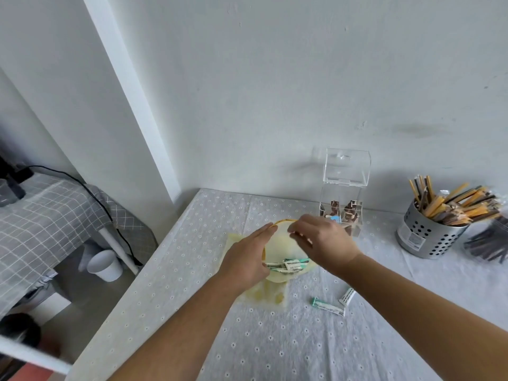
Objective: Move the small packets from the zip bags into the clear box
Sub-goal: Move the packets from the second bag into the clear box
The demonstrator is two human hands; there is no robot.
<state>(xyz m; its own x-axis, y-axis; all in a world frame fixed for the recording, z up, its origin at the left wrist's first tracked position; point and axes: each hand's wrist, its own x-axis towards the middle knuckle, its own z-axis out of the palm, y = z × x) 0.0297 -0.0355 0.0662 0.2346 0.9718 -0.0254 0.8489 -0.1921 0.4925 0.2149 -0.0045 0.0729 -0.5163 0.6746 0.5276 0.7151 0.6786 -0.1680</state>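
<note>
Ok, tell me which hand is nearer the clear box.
Right. The right hand is just in front of the clear box; the left hand is farther left, across the zip bag.

— Where are the hands?
— The left hand (247, 259) lies with straight fingers along one rim of the yellow zip bag (276, 243). The right hand (324, 243) curls its fingers at the opposite rim and seems to pinch it, though it is blurred.
— And between them?
— The bag's mouth gapes, with green-and-white small packets (288, 265) heaped inside, near the left hand's thumb side.
— Anything else?
— Two loose packets (327, 306) lie on the bench (275, 353) below the right forearm. The clear box (343, 204) stands just beyond the right hand, lid up, brown packets inside.
</note>
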